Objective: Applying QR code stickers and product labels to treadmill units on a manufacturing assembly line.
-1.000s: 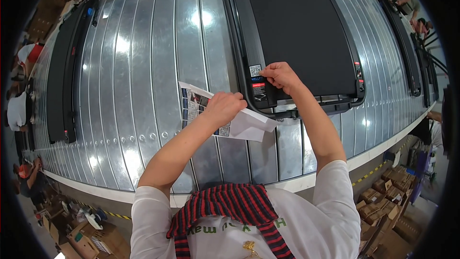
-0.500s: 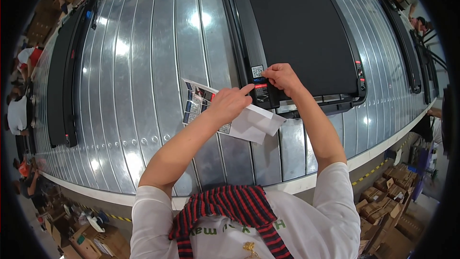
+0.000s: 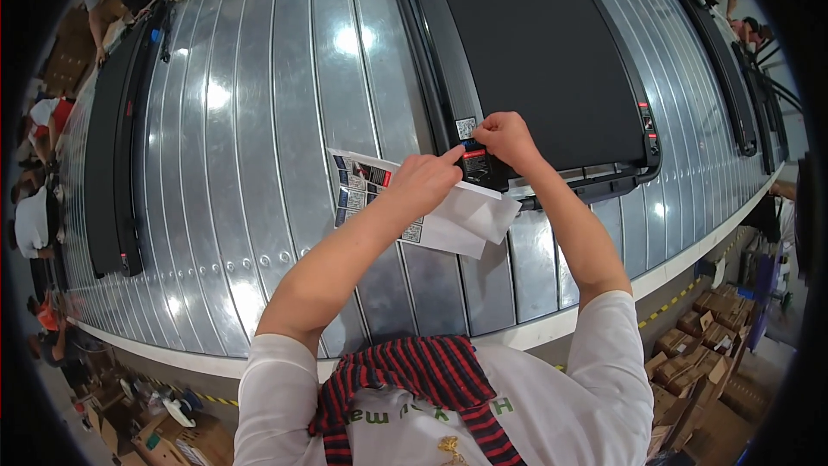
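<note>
A treadmill [image 3: 539,52] with a wide black belt lies in front of me. At its near left corner are a square black-and-white code sticker [image 3: 466,127] and a red-and-black label [image 3: 475,166]. My right hand [image 3: 511,140] is closed in a pinch at the edge of the code sticker. My left hand [image 3: 421,183] reaches its index finger to the strip just below that sticker. Its other fingers are curled over a sticker sheet [image 3: 461,226], white and bent at its right end, with printed labels on the left. The left thumb is hidden.
The treadmill rests on a slatted metal conveyor [image 3: 233,164]. Another black treadmill [image 3: 112,155] lies to the left, and long black frames [image 3: 716,60] to the right. Cardboard boxes [image 3: 703,336] stand below the near edge at right. Several people are around the far and left sides.
My left hand has shifted slightly right, its index finger now on the strip below the code sticker. The sticker sheet has moved along with it. My right hand keeps its pinch.
</note>
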Tool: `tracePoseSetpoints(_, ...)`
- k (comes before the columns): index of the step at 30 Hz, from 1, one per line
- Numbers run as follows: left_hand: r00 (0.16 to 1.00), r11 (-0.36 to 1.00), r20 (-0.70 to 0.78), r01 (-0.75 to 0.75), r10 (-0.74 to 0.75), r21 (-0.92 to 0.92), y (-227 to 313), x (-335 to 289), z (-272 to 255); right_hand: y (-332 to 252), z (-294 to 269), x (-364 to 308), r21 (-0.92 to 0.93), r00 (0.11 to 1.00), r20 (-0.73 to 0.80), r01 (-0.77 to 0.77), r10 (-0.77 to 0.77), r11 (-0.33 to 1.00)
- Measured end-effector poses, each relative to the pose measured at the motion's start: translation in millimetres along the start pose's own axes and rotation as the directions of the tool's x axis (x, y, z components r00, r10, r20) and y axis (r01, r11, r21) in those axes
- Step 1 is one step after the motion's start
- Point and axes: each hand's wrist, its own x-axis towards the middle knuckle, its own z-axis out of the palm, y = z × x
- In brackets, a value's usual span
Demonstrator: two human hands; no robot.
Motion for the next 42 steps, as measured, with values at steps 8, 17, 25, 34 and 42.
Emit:
tracePoseSetpoints(8,0.999,0.999,0.017,-0.03,0.031,-0.013,6,-39,-11,-11,19,-29,-0.714,0.767,-0.026,0.435,-0.641,0.549)
tracePoseSetpoints(17,0.95,0.884,0.264,0.264,-0.169,-0.386,58,-212,-49,5,39,-45,-0.75,0.793,-0.063,0.362,-0.605,0.554)
tracePoseSetpoints(25,0.792,0.423,0.045,0.372,-0.608,-0.826,124,-269,-73,-31,24,-81,-0.426,0.9,0.084,0.42,-0.427,0.801)
tracePoseSetpoints(34,0.427,0.159,-0.235,-0.206,-0.873,-0.965,127,-319,-49,-60,76,-237,0.753,0.576,0.65,-0.4,-0.496,0.523)
tracePoseSetpoints(42,0.356,0.079,-0.201,-0.33,-0.912,-0.941,134,-369,-33,-91,115,-298,0.652,0.65,0.632,-0.152,-0.422,0.742)
